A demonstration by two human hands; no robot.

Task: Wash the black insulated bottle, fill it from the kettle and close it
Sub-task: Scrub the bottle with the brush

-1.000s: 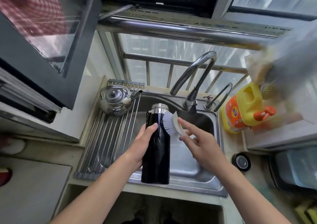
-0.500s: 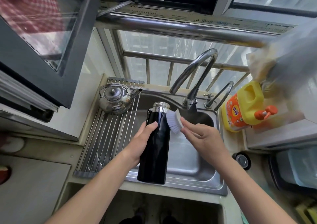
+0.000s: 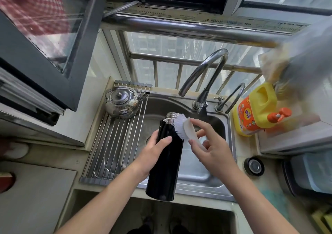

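The black bottle [image 3: 166, 162] tilts over the sink [image 3: 230, 135], lid off; the left hand [image 3: 152, 154] wraps round its middle; the right hand [image 3: 210, 149] pinches a white brush [image 3: 181, 128] against its neck; it looks hard, smooth, probably slippery when wet; grip the middle tight.

One wide-angle view, worn on the head, looks forward and steeply down onto the sink [image 3: 197, 187]. Both forearms enter from the bottom edge; the left hand [image 3: 152, 154] on the bottle [image 3: 167, 165] and the right hand [image 3: 210, 149] with the brush [image 3: 188, 131] sit at frame centre, close to the lens. The tap [image 3: 206, 67] and window rail [image 3: 179, 27] fill the upper half, farther off. The kettle [image 3: 122, 102] lies left, the jug [image 3: 256, 111] right, and straight lines bow toward the edges.
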